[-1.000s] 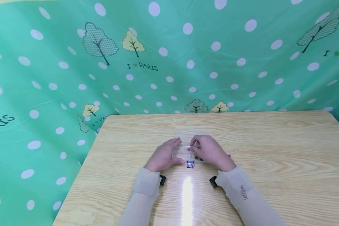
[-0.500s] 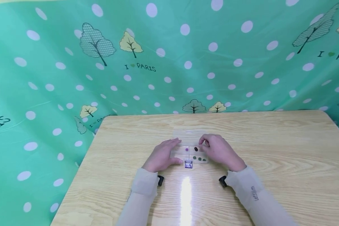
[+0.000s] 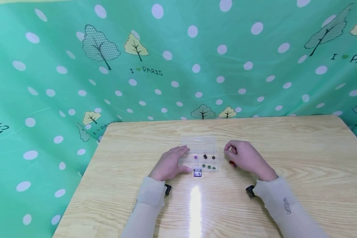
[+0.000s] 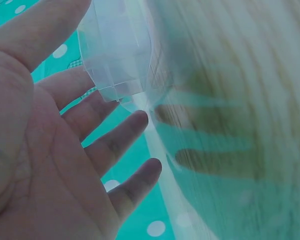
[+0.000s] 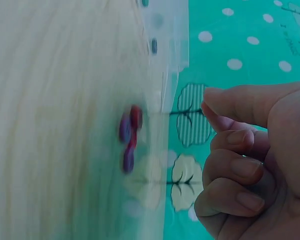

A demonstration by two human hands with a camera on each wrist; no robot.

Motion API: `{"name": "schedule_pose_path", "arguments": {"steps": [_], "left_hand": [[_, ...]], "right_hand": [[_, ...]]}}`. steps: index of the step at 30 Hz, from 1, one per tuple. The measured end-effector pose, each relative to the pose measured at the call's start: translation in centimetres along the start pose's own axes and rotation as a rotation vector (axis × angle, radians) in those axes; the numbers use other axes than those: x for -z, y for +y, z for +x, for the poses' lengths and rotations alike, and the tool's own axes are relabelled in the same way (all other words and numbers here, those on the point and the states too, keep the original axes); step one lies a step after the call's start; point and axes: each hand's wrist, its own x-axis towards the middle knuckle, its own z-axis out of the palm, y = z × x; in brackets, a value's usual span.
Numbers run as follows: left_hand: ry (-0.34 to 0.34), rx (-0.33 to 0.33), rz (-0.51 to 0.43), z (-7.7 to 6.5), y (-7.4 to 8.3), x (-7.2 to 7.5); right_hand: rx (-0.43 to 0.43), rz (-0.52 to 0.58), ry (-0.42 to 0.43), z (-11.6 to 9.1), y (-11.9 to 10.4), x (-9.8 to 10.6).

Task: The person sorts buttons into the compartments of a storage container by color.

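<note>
A clear plastic compartment box (image 3: 192, 165) lies on the table with its lid (image 3: 199, 144) folded back. One purple disc (image 3: 195, 157) sits in its upper left compartment. Several dark discs (image 3: 205, 156) are in the upper right one, and green discs (image 3: 209, 167) in the lower right. My left hand (image 3: 171, 164) rests against the box's left side, fingers spread straight. To the right of the box, my right hand (image 3: 248, 157) hovers with curled fingers, thumb and index tips close together, nothing visible between them. Loose red discs (image 5: 136, 117) and purple discs (image 5: 128, 159) lie on the table beneath it.
A small purple-and-clear square piece (image 3: 197, 173) is at the box's front edge. The wooden table (image 3: 285, 142) extends to both sides. A green dotted cloth (image 3: 178, 59) hangs behind it.
My right hand has moved from above the box to the right, over the loose discs, uncovering the right compartments. The left hand keeps its place at the box.
</note>
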Motion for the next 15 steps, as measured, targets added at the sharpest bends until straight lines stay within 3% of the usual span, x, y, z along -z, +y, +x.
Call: {"name": "schedule_pose_path", "arguments": {"steps": [7,15], "left_hand": [[-0.001,0.004,-0.014,-0.1,0.1,0.1],[-0.007,0.012,-0.023,-0.2,0.1,0.2]], "right_hand": [[-0.023,0.013,-0.004,-1.0,1.4,1.0],[0.022,-0.009,0.004,-1.7,2.4,1.4]]}}
